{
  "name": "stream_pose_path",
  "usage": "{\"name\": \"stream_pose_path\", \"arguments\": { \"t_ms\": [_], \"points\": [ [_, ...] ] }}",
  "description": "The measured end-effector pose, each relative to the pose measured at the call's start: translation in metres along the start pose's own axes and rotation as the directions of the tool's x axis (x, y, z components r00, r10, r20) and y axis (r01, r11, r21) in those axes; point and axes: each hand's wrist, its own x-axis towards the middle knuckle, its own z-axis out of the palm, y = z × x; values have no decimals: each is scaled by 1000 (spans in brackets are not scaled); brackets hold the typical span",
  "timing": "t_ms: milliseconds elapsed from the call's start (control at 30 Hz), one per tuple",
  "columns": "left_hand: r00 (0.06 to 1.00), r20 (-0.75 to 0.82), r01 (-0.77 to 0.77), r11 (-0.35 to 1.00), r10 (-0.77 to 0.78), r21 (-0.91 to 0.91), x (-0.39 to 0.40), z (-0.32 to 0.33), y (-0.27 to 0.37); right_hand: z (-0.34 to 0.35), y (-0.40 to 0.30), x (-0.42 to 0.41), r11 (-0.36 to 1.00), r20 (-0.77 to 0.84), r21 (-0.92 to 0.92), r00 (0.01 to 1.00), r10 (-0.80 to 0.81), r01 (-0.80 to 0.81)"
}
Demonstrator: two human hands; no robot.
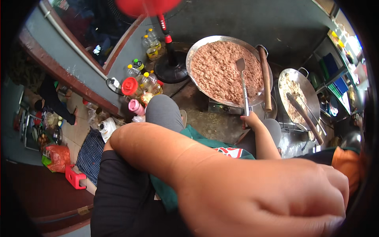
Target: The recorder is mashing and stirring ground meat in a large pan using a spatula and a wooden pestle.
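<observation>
My right hand (252,120) grips the handle end of a long metal spatula (244,89). The spatula's flat blade lies on crumbly pinkish-brown food filling a wide metal wok (189,66). Close to the camera, my left hand (266,189) is raised across my body with its fingers curled. Its palm side is hidden, so whether it holds anything is unclear. A thick wooden handle (266,80) leans across the wok's right rim. The wok sits over a low stove (226,107), and my grey-clad knees (164,114) are before it.
A smaller wok (311,94) at right holds pale food, a wooden-handled tool (305,118) and a thin rod. Plastic bottles (149,83), a red-lidded jar (129,86) and a red standing fan (168,44) are at left. Beyond a doorway, a person's leg (57,96) shows.
</observation>
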Motion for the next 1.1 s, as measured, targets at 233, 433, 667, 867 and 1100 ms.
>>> {"name": "stream_pose_path", "arguments": {
  "t_ms": [233,433,667,867,1100],
  "points": [
    [997,-76,18,996,-25,-92,4,-6,-13,-1,9,10,999,6,13,999,41,-41],
    [988,-148,34,992,-52,-120,3,-12,-14,0,3,8,997,-4,32,998,68,-67],
    [971,-229,40,990,-70,-132,-2,-17,-11,2,-1,4,999,14,9,999,51,-52],
    [949,-304,47,989,-87,-137,-8,-19,-5,3,-1,2,998,-13,38,999,46,-45],
    [908,-404,61,988,-113,-140,-16,-17,4,3,0,4,999,4,20,999,46,-46]
  ]
}}
